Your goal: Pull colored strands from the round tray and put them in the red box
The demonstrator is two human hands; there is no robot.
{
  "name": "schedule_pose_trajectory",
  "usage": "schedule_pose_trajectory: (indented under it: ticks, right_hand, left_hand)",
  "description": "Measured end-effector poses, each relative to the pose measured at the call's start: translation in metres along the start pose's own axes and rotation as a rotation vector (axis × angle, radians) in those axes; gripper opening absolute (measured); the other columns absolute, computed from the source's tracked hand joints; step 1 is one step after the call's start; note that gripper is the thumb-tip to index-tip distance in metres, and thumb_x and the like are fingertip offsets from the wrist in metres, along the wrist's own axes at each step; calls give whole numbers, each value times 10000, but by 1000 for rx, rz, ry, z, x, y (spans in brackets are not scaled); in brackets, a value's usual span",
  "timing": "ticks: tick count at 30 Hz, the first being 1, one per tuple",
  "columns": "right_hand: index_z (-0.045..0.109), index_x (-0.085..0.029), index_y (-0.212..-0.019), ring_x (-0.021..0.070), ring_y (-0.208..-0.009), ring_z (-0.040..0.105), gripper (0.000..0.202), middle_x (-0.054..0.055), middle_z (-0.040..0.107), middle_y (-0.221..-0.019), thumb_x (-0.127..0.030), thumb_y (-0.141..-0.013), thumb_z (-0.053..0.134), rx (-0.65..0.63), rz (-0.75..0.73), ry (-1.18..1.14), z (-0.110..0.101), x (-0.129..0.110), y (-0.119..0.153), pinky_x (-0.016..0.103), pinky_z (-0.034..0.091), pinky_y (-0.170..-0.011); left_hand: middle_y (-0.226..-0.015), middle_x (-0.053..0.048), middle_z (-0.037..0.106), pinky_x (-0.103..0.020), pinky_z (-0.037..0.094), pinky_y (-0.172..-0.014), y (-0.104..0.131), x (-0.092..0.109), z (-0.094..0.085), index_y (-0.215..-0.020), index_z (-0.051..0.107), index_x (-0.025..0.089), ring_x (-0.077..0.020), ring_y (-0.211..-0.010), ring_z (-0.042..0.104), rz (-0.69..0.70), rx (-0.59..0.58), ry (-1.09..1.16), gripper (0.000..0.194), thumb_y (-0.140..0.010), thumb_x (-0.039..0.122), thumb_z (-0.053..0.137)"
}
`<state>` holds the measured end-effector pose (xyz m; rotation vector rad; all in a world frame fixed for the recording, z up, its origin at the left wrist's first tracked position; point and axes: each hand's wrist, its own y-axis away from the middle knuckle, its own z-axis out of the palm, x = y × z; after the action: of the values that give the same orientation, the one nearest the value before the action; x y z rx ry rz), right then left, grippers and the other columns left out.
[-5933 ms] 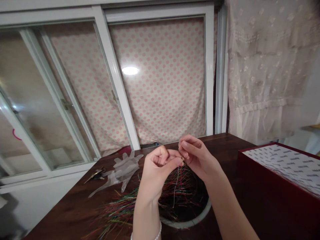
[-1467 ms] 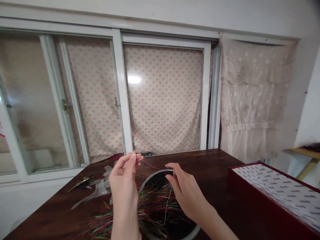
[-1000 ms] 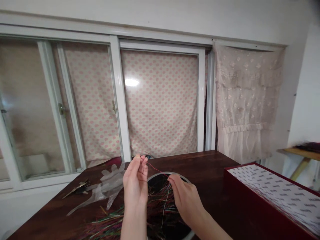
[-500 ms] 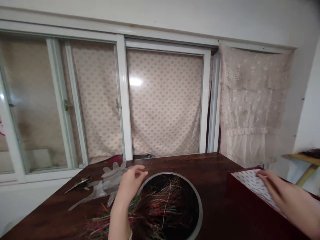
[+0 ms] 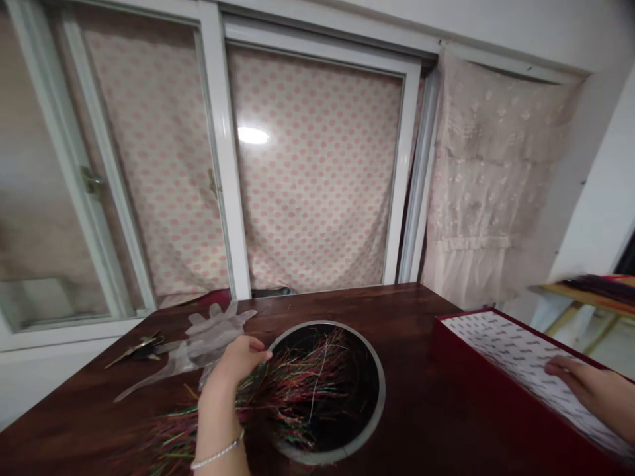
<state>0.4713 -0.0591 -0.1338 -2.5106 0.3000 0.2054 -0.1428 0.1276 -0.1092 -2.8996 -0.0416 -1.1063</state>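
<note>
A round black tray with a grey rim stands on the dark wooden table. Thin multicoloured strands, mostly red and green, lie across it and spill off to the left. Over the tray's left edge is my left hand, fingers curled together; whether something fine is between the fingertips cannot be made out. A bracelet is on that wrist. My right hand reaches over a dark red box lined with white patterned paper, its fingers close together and too blurred to show any held thing.
Crumpled clear plastic gloves and scissors lie on the table at the left. Windows with dotted curtains stand behind it. At the far right is a yellowish stand with dark strands on top.
The view has turned right and down. My left hand has lowered beside the strands, its fingertips closer together. My right hand has shifted over the box's lining, and more of the lining shows.
</note>
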Motion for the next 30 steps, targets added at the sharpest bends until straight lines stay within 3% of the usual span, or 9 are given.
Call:
schedule_pose_trajectory:
  ticks: [2, 4, 9, 12, 15, 19, 21, 24, 30]
  right_hand:
    - [735, -209, -806, 259, -829, 683, 292, 240, 693, -922, -401, -735, 527, -202, 21, -25, 3, 8, 4, 319, 481, -707]
    - [727, -184, -908, 277, -895, 668, 358, 244, 678, -986, -421, -725, 530, -297, 59, -16, 4, 11, 9, 326, 487, -743]
    - [663, -181, -1036, 307, -973, 640, 500, 175, 678, -1046, -497, -700, 469, -229, 14, 35, -17, -18, 10, 369, 514, -810]
    - [599, -190, -1123, 332, -993, 625, 552, 163, 633, -1143, -536, -733, 415, -54, -72, 62, -43, -65, 8, 443, 491, -877]
    - [549, -300, -1164, 281, -1022, 612, 442, 94, 637, -1147, -529, -821, 389, 29, -209, -8, -67, -132, 9, 426, 450, -950]
    - [567, -306, -1130, 240, -1026, 604, 327, 80, 634, -1134, -451, -866, 439, -22, -370, -232, -79, -222, 6, 381, 489, -886]
    - [558, -301, -1138, 227, -992, 611, 291, 64, 642, -1092, -385, -878, 455, -45, -450, -344, -72, -260, -1, 384, 493, -860]
    - [586, -248, -1101, 187, -997, 591, 249, 55, 636, -1071, -258, -890, 456, -223, -576, -511, -41, -308, -15, 336, 466, -885]
    - [671, -145, -989, 207, -955, 592, 234, 89, 659, -1006, -91, -800, 544, -464, -546, -635, 67, -385, -36, 338, 430, -907]
  left_hand:
    - [-826, -84, 705, -268, 475, -712, -4, -1, 4, -820, 654, 109, -224, -800, 658, 8, -17, 1, 251, -630, 272, 679]
    - [-826, -80, 708, -267, 479, -711, -7, -1, 10, -830, 651, 112, -220, -795, 660, 6, -33, 0, 258, -625, 264, 689]
    - [-835, -92, 709, -273, 480, -730, -11, 1, 21, -845, 658, 97, -230, -809, 660, -22, -63, -35, 312, -567, 218, 731]
    - [-826, -99, 708, -261, 477, -732, -10, 6, 23, -848, 669, 84, -226, -812, 661, -34, -95, -66, 320, -548, 171, 737]
    - [-852, -91, 705, -244, 471, -735, -7, 13, 23, -861, 675, 95, -210, -830, 656, -29, -122, -98, 317, -554, 144, 739]
    - [-881, -87, 692, -246, 470, -724, -3, 25, 27, -904, 659, 109, -190, -811, 649, -12, -132, -138, 332, -582, 98, 735]
    - [-882, -73, 680, -265, 479, -736, -2, 29, 31, -934, 638, 109, -167, -793, 642, 5, -144, -148, 298, -645, 100, 712]
    - [-888, -46, 656, -332, 498, -763, -3, 33, 37, -941, 612, 111, -153, -801, 625, 26, -163, -156, 176, -784, 186, 632]
    - [-951, -56, 634, -361, 509, -762, -7, 26, 45, -943, 604, 115, -164, -848, 615, 4, -179, -172, 192, -854, 279, 559]
